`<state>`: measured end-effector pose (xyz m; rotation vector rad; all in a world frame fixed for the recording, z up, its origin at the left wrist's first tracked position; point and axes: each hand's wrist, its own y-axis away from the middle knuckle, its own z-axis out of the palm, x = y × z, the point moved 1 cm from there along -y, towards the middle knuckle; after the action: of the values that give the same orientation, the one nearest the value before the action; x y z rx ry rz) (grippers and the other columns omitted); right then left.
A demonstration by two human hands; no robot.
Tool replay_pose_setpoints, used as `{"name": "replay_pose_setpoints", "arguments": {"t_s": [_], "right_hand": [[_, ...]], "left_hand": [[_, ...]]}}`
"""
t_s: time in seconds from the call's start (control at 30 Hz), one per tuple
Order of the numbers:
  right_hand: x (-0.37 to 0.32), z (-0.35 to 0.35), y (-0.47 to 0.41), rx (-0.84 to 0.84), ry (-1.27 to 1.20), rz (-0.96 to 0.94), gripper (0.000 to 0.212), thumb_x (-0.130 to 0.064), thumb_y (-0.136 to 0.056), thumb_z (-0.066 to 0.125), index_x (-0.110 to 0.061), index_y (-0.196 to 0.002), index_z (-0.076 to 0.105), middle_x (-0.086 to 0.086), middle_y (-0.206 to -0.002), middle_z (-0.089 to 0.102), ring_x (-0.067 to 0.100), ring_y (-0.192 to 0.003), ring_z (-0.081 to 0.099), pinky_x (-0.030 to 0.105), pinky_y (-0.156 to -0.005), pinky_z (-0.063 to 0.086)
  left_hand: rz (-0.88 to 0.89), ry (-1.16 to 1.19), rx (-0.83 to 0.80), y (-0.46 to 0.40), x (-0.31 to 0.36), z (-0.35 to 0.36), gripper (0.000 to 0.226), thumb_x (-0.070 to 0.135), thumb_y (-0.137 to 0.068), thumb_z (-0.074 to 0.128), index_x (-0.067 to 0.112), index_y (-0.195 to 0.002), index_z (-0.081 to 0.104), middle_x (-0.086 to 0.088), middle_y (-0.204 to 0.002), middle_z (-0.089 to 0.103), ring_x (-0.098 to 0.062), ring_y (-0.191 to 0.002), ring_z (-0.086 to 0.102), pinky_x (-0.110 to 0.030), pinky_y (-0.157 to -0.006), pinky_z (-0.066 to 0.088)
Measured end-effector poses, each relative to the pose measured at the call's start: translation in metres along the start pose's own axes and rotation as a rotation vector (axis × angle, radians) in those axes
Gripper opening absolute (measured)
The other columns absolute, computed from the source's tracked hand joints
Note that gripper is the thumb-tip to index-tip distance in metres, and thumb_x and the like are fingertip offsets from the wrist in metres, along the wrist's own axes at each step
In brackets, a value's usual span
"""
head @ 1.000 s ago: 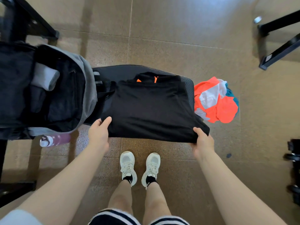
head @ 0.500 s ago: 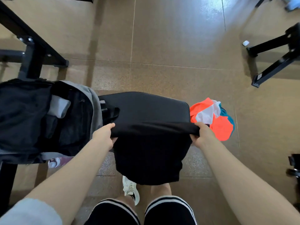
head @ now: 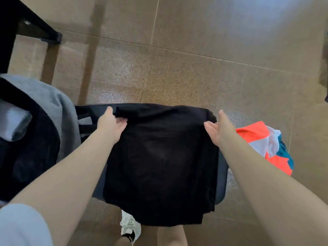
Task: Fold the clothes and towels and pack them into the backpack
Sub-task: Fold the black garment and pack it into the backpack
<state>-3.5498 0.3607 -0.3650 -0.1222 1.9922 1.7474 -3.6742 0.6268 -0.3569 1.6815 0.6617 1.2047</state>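
Observation:
A black garment (head: 159, 157) lies spread over a black padded bench (head: 222, 176), its near edge hanging off the front. My left hand (head: 111, 124) rests at the garment's far left corner, thumb spread and fingers fairly straight against the cloth. Beside the far right corner, my right hand (head: 219, 129) is held with the palm turned inward and the fingers straight, gripping nothing. The open grey backpack (head: 58, 110) stands at the left end of the bench; a rolled light grey towel (head: 15, 121) shows inside its dark interior.
An orange, white and teal garment (head: 255, 135) lies crumpled at the right end of the bench. A black metal frame (head: 26, 23) stands at the far left on the brown tiled floor. My white shoe (head: 130, 226) shows below the bench.
Both hands lifted the black garment by its near edge, carried that edge to the far side of the bench and laid it down. Their grip has loosened and the right hand has let go.

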Motion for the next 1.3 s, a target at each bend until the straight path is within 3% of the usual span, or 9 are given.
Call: {"name": "replay_pose_setpoints", "arguments": {"t_s": [0.1,0.17,0.3,0.43,0.67,0.83,1.0,1.17,1.3], "right_hand": [[-0.001,-0.002,-0.010,0.054,0.471,-0.255,0.022,-0.024,-0.093,0.051,-0.010,-0.110,0.053,0.010,-0.106,0.059,0.020,-0.080,0.056,0.030,-0.072,0.049],[-0.002,-0.006,-0.024,0.086,0.812,-0.499,0.022,-0.020,-0.089,0.055,-0.011,-0.108,0.060,0.013,-0.110,0.064,0.023,-0.090,0.058,0.039,-0.085,0.047],[-0.002,-0.001,-0.049,0.114,1.335,-0.552,0.049,-0.038,-0.087,0.057,-0.010,-0.127,0.050,0.015,-0.128,0.054,0.034,-0.121,0.047,0.043,-0.102,0.037],[0.007,0.001,-0.067,0.056,1.212,-0.317,0.066,-0.060,-0.070,0.057,-0.012,-0.115,0.058,0.012,-0.114,0.064,0.033,-0.112,0.056,0.049,-0.099,0.041],[-0.023,0.005,-0.070,-0.023,0.813,-0.633,0.008,-0.022,-0.085,0.063,-0.017,-0.091,0.060,0.006,-0.094,0.063,0.023,-0.090,0.059,0.037,-0.084,0.046],[-0.021,0.000,-0.082,-0.035,0.824,-0.203,0.078,-0.052,-0.082,0.062,-0.013,-0.141,0.028,0.009,-0.137,0.044,0.027,-0.126,0.045,0.043,-0.107,0.036],[-0.019,0.008,-0.085,-0.118,0.707,-0.115,0.039,-0.031,-0.087,0.064,0.000,-0.110,0.059,0.009,-0.099,0.068,0.025,-0.095,0.060,0.045,-0.099,0.045],[-0.024,0.014,-0.072,-0.080,0.888,-0.232,0.065,-0.036,-0.088,0.061,-0.005,-0.140,0.035,0.014,-0.140,0.044,0.030,-0.127,0.043,0.038,-0.105,0.036],[-0.016,0.023,-0.077,-0.105,0.999,-0.016,0.069,-0.055,-0.093,0.039,-0.004,-0.140,0.037,0.012,-0.146,0.038,0.032,-0.133,0.037,0.041,-0.111,0.029]], "left_hand": [[0.394,-0.514,0.054,-0.001,0.002,0.006,0.038,0.019,-0.100,0.031,0.009,-0.136,0.038,-0.012,-0.120,0.054,-0.021,-0.093,0.058,-0.033,-0.085,0.046],[0.687,-0.921,0.079,-0.008,0.006,0.008,0.037,0.012,-0.096,0.037,0.011,-0.132,0.045,-0.013,-0.123,0.054,-0.025,-0.102,0.055,-0.037,-0.094,0.041],[0.650,-1.406,0.201,-0.023,0.010,0.027,0.046,0.028,-0.095,0.047,0.012,-0.137,0.039,-0.016,-0.138,0.041,-0.036,-0.128,0.035,-0.046,-0.103,0.031],[0.516,-1.355,0.311,-0.040,0.012,0.034,0.044,0.037,-0.094,0.048,0.012,-0.130,0.044,-0.015,-0.130,0.051,-0.034,-0.128,0.033,-0.043,-0.102,0.029],[0.711,-0.725,0.089,-0.044,0.027,0.034,0.010,0.023,-0.096,0.049,0.013,-0.094,0.048,0.007,-0.078,0.050,-0.016,-0.085,0.046,-0.023,-0.069,0.037],[0.518,-0.709,0.003,-0.055,0.030,0.042,0.029,0.027,-0.091,0.057,0.012,-0.115,0.050,0.001,-0.104,0.055,-0.015,-0.098,0.052,-0.025,-0.087,0.045],[0.369,-0.703,-0.148,-0.052,0.034,0.050,0.011,0.016,-0.092,0.055,0.017,-0.083,0.061,-0.005,-0.087,0.064,-0.020,-0.079,0.061,-0.034,-0.078,0.052],[0.388,-0.554,-0.303,-0.033,0.046,0.041,0.014,0.016,-0.095,0.050,0.019,-0.093,0.063,-0.005,-0.095,0.066,-0.019,-0.087,0.062,-0.034,-0.080,0.051],[0.392,-0.463,-0.379,-0.031,0.041,0.037,0.016,0.012,-0.096,0.046,0.017,-0.095,0.061,-0.003,-0.092,0.066,-0.015,-0.084,0.063,-0.030,-0.077,0.052]]}}
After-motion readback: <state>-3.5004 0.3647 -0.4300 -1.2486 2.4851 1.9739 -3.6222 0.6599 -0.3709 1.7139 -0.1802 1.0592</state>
